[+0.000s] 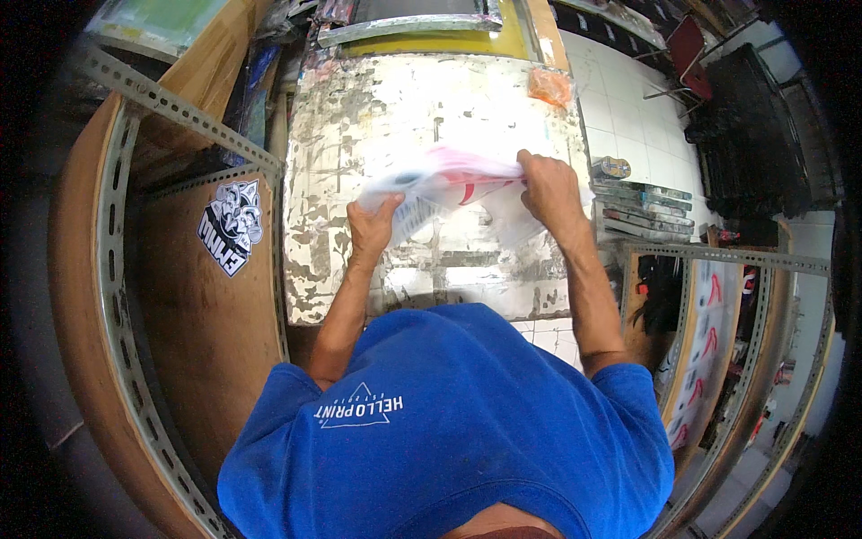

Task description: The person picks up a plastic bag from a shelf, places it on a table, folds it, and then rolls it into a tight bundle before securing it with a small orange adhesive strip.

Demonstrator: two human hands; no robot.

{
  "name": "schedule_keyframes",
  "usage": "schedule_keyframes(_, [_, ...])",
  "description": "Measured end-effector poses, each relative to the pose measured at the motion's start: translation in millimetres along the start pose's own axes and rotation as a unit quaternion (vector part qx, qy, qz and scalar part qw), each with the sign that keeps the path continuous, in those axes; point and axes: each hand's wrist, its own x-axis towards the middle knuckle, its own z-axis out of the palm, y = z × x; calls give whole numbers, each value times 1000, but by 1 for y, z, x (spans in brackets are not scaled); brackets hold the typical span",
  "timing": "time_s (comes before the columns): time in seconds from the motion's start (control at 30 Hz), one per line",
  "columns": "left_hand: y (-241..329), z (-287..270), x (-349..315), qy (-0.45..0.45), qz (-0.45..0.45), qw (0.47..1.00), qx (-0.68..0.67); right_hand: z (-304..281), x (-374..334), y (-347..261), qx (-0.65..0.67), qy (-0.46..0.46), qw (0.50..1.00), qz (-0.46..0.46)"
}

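Stretched between my two hands is a thin, translucent printed sheet with red and dark marks; it is bowed and blurred by motion. My left hand is closed on its left end, thumb on top. My right hand pinches the far right corner in a closed grip. The sheet is over a white worktable with a worn, paint-flaked surface. I cannot tell whether its near edge touches the tabletop.
An orange lump sits at the table's far right corner, and framed screens lie along the back. Stacked frames and a tin are to the right. Metal-edged wooden racks flank me; the right one holds red-printed sheets.
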Motion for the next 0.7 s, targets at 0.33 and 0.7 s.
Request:
schedule_keyframes(0.33, [-22,52,80,-116,-164,980,-8,51,131,88,-115,-351,928,-49])
schedule_keyframes(0.7, [-47,68,106,-87,-117,973,177,114,155,110,-120,-358,925,-38])
